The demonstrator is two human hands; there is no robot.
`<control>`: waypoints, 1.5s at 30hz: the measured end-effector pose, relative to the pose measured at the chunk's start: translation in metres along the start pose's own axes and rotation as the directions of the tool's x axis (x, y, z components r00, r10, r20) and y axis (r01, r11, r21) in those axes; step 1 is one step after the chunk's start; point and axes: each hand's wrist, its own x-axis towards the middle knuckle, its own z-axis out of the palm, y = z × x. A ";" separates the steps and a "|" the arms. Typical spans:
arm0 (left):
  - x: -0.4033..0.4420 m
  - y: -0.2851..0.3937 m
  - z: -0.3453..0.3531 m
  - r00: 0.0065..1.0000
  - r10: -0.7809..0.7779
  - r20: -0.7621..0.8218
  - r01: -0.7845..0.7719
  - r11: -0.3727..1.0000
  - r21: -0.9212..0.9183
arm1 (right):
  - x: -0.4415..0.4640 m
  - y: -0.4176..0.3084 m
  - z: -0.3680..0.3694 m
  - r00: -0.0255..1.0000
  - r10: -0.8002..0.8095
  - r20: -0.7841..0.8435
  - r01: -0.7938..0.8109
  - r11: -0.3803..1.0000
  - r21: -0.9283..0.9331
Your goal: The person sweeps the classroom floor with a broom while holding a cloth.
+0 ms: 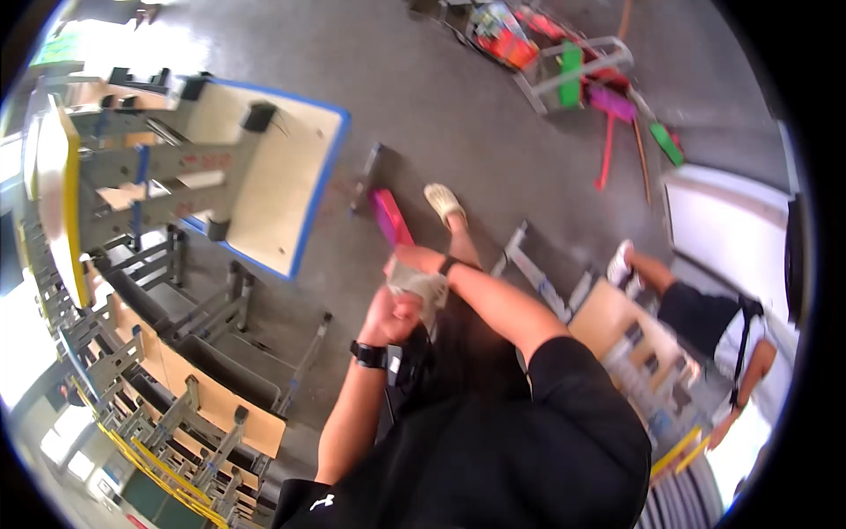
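A crumpled off-white cloth [418,284] is bunched between my two hands, in front of my legs. My left hand [393,316], with a black watch on its wrist, has its fingers curled against the lower side of the cloth. From above, my right hand [418,259] closes on the cloth's upper edge; a dark band circles that wrist. Just beyond my right hand is a pink and purple brush-like piece [391,218]. Whether it touches my fingers I cannot tell. Motion blurs the fingertips.
An upturned desk [291,176] with blue edging stands at left, among stacked desks and chairs [211,388]. Brooms and dustpans [608,106] lie at upper right beside a metal frame. Another person [705,317] stands at right near a wooden desktop [617,326].
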 end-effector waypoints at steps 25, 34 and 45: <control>-0.187 0.107 -0.397 0.507 0.858 0.080 0.338 -0.283 0.898 | 0.080 -0.158 0.323 0.949 0.034 0.314 -0.030 0.999 -0.018; -0.016 0.127 -0.320 0.561 0.773 0.297 0.195 -0.472 0.860 | 0.028 -0.016 0.220 0.934 0.222 0.280 -0.165 0.963 -0.214; 0.116 0.073 -0.162 0.446 0.836 0.318 -0.051 -0.331 0.942 | -0.028 0.077 0.041 0.980 0.184 0.074 -0.127 0.870 -0.477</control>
